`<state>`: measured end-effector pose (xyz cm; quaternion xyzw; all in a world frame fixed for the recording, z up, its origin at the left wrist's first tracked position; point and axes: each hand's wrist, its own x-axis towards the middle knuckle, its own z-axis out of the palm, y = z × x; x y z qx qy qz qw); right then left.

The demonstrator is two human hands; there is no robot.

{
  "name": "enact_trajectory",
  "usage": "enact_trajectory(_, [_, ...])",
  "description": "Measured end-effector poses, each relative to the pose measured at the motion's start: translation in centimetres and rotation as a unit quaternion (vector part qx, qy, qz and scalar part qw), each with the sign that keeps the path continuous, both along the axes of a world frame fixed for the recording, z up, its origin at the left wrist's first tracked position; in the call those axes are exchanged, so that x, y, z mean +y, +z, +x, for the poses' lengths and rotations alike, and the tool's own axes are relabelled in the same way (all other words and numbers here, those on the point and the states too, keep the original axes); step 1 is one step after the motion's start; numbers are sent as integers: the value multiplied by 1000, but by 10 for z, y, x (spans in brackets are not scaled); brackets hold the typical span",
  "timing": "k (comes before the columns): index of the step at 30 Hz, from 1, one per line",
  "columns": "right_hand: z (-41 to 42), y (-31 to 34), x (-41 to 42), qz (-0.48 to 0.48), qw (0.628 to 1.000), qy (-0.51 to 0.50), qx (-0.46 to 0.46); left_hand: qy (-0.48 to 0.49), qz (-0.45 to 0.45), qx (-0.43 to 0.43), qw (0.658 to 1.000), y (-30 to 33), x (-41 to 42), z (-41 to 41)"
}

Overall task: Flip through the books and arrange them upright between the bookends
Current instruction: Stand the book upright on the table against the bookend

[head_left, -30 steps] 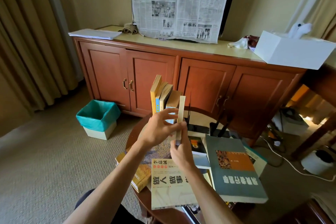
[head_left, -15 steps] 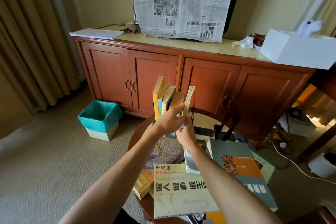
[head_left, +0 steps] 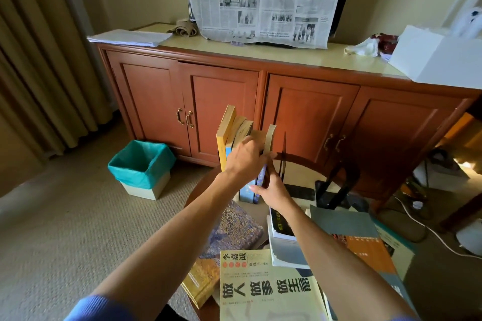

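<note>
The left hand (head_left: 246,157) curls over the upright books (head_left: 236,133), hiding their lower halves. Just below it the right hand (head_left: 273,190) pinches the thin tan book (head_left: 270,138) at the row's right end; its fingertips are hidden. Beyond them the black bookend (head_left: 336,185) is half visible.

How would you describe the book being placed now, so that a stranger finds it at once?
Find the round table before the cabinet. Upright books stand at its far edge. The thin tan book is rightmost, gripped by both hands, beside the black bookend.
</note>
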<state>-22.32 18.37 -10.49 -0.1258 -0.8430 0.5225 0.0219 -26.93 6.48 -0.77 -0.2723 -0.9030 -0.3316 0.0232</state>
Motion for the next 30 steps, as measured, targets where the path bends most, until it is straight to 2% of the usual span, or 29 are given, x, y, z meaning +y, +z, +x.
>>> enact_trajectory(9, [10, 2, -7, 73, 997, 1, -35, -58, -39, -48, 996, 3, -15, -10])
enact_trajectory(12, [21, 7, -7, 101, 992, 7, -71, -68, 19, -52, 996, 1, -30, 6])
enact_trajectory(15, [37, 7, -11, 93, 993, 8, -66, -28, 79, -28, 996, -13, -55, 30])
enact_trajectory(18, [62, 7, -20, 111, 992, 20, -58, -5, 60, -16, 998, -47, -82, 48])
enact_trajectory(21, [82, 2, -33, 142, 988, 36, -43, 18, -2, -64, 998, -82, -114, 55])
enact_trajectory(25, [92, -4, -54, 187, 979, 76, -32, 49, -186, -126, 973, -133, -158, 53])
enact_trajectory(28, [98, -5, -70, 220, 969, 103, -39, 138, -153, -209, 956, -141, -176, 65])
enact_trajectory(30, [101, -5, -77, 244, 962, 116, -42, 182, -126, -291, 931, -137, -184, 74])
